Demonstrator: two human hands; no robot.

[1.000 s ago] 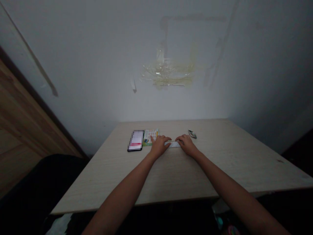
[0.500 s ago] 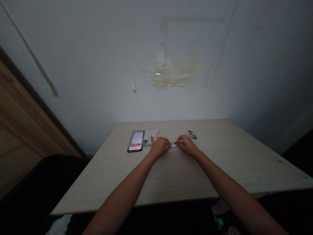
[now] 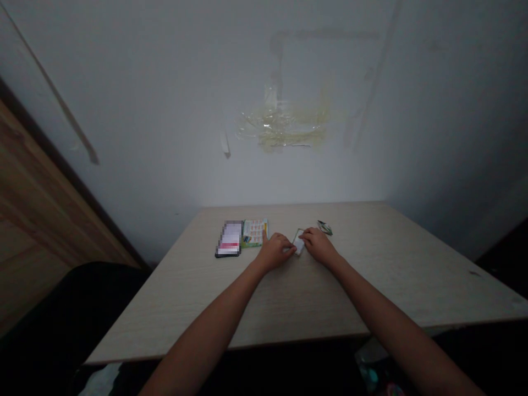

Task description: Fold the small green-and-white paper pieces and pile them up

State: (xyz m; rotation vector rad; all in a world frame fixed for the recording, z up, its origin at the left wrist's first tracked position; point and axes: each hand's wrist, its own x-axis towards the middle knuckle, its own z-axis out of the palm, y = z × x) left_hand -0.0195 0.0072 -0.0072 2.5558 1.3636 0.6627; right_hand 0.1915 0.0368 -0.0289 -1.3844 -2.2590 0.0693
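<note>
A small piece of folded paper [image 3: 299, 244], white with a green edge, lies slanted on the table between my hands. My left hand [image 3: 277, 251] has its fingers closed on the paper's lower left edge, its thumb out of clear sight. On the paper's upper right side, my right hand [image 3: 319, 244] grips with bent fingers that cover part of it. Just left of my left hand lies a printed leaflet [image 3: 254, 231] with coloured blocks. Beyond my right hand sits a small heap of thin dark and pale scraps [image 3: 325, 227], too small to name.
A phone [image 3: 230, 238] with a lit, blurred screen lies left of the leaflet on the pale wooden table [image 3: 198, 297]. Behind the table rises a grey wall [image 3: 165, 110] with peeling clear tape [image 3: 284, 126]. Wooden boards [image 3: 49, 203] stand at the left.
The folded paper has turned from lying crosswise to slanting, and more of it shows. My left hand has shifted slightly right and nearer; the right hand has moved only a little.
</note>
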